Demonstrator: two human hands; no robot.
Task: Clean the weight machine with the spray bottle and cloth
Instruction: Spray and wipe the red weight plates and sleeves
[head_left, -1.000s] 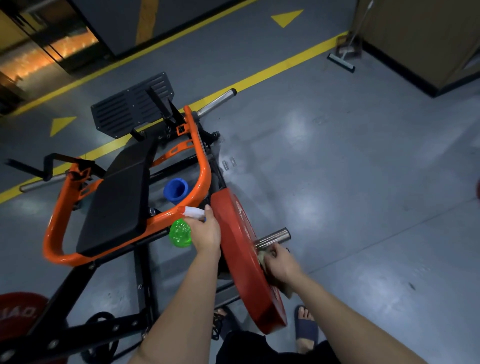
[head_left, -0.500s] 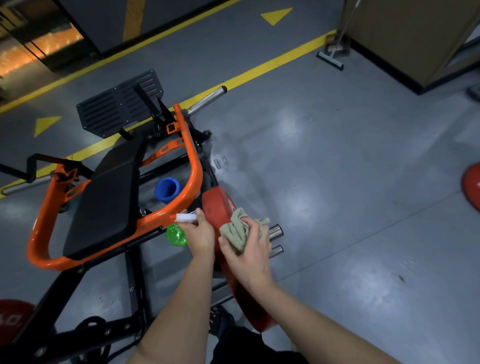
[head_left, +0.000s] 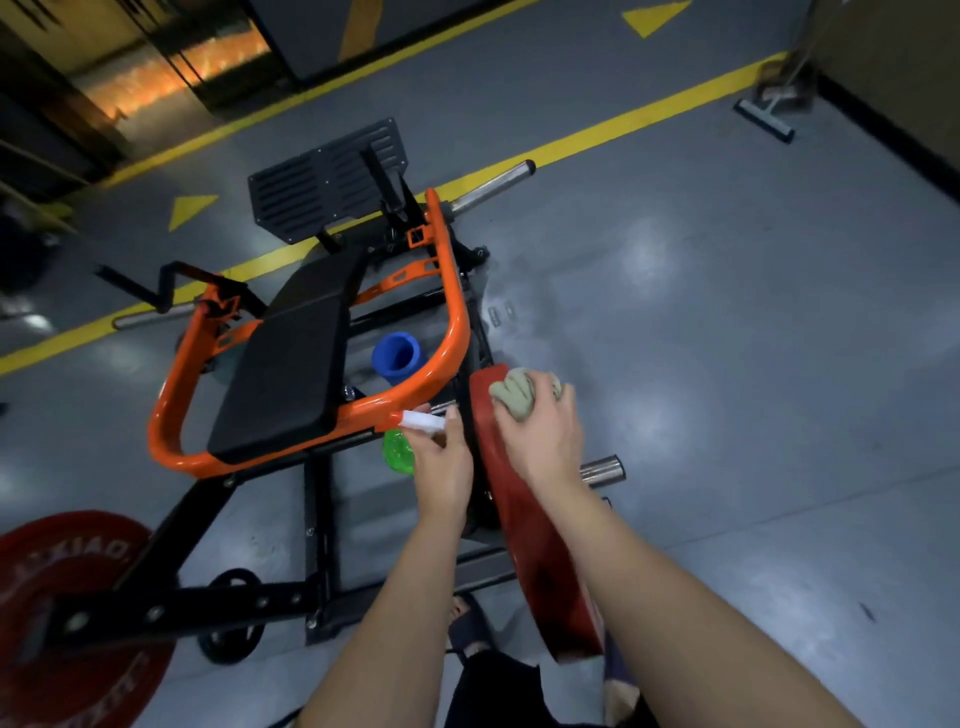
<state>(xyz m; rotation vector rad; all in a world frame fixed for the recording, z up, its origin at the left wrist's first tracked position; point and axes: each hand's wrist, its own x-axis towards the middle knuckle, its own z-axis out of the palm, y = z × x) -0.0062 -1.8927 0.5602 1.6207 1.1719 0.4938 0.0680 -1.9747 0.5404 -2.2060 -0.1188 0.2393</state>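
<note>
right hand (head_left: 545, 436) clutches cloth (head_left: 514, 399) on plate (head_left: 530, 545) edge; left hand (head_left: 441, 462) grips spray bottle (head_left: 400, 452)

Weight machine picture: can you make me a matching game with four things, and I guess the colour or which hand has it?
Things:
1. cloth
2. spray bottle
3. seat pad
4. weight plate

Clues:
A. red
B. gripped by the left hand
C. black
D. bunched up in the right hand

Pairs: 1-D, 2-B, 3-C, 4-A
</note>
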